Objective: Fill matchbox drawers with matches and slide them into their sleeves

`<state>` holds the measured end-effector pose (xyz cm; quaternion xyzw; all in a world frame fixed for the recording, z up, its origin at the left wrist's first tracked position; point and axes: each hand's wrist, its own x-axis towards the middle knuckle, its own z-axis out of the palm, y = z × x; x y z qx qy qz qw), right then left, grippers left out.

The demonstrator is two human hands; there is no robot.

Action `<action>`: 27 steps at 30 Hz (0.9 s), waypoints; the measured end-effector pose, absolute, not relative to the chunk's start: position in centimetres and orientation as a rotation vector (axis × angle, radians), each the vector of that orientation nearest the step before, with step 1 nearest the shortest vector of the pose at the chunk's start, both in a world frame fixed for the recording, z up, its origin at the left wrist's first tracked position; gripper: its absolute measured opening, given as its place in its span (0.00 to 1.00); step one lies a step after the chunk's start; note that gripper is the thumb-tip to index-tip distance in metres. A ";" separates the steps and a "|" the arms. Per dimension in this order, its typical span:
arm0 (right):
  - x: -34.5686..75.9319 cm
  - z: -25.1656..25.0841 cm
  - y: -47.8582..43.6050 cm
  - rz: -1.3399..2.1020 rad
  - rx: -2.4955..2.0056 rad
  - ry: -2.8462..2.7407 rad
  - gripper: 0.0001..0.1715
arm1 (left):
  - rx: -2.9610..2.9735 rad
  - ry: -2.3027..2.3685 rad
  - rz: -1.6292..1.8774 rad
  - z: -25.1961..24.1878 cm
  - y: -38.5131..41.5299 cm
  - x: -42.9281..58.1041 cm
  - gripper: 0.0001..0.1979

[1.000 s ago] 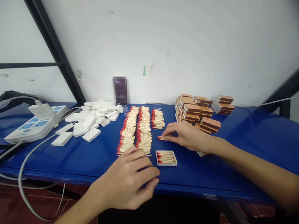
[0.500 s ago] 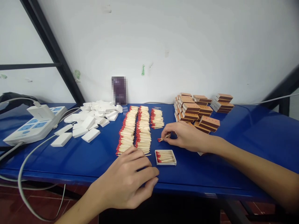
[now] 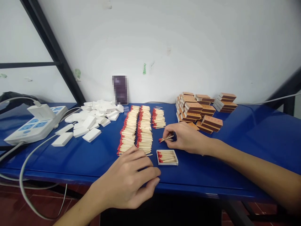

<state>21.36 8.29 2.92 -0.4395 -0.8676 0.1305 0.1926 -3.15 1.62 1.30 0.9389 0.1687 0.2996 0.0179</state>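
Note:
Between the fingertips of my right hand (image 3: pixel 185 138) is a small bunch of red-headed matches (image 3: pixel 167 138), heads pointing left. Just below it lies a white matchbox tray (image 3: pixel 176 162) with a layer of matches (image 3: pixel 167 156) inside, heads to the left. My left hand (image 3: pixel 133 179) rests left of the tray near the table's front edge, fingers loosely bent and apart, nothing visible in them. Beyond it run two long rows of matches, the left row (image 3: pixel 129 128) and the right row (image 3: pixel 144 131). A shorter pile of matches (image 3: pixel 159 118) lies to their right.
A heap of white matchbox trays (image 3: pixel 91 121) spreads over the left of the blue table (image 3: pixel 249 150). Stacked matchboxes (image 3: pixel 192 110) stand behind my right hand, with another stack (image 3: pixel 225 102) farther right. A power strip (image 3: pixel 35 125) with cables sits at far left. A blurred upright object (image 3: pixel 120 90) leans against the wall.
The matches in my right hand are spread a little more, their ends showing more clearly. My left hand has stayed in place. The whole view has shifted very slightly.

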 end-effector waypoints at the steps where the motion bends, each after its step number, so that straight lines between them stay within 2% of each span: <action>1: 21.4 3.1 8.1 0.385 -1.226 -2.420 0.06 | 2.916 0.526 0.933 1.3 1.6 -3.1 0.08; 9: 21.1 5.0 5.0 0.641 -1.148 -2.425 0.05 | 2.883 0.723 1.075 1.5 1.6 -3.0 0.07; 18: 20.3 4.1 4.1 0.457 -1.167 -2.487 0.07 | 2.942 0.795 0.695 1.7 1.7 -3.1 0.16; 27: 21.1 4.7 4.4 0.406 -1.061 -2.583 0.08 | 2.922 0.802 0.638 1.4 1.7 -3.2 0.16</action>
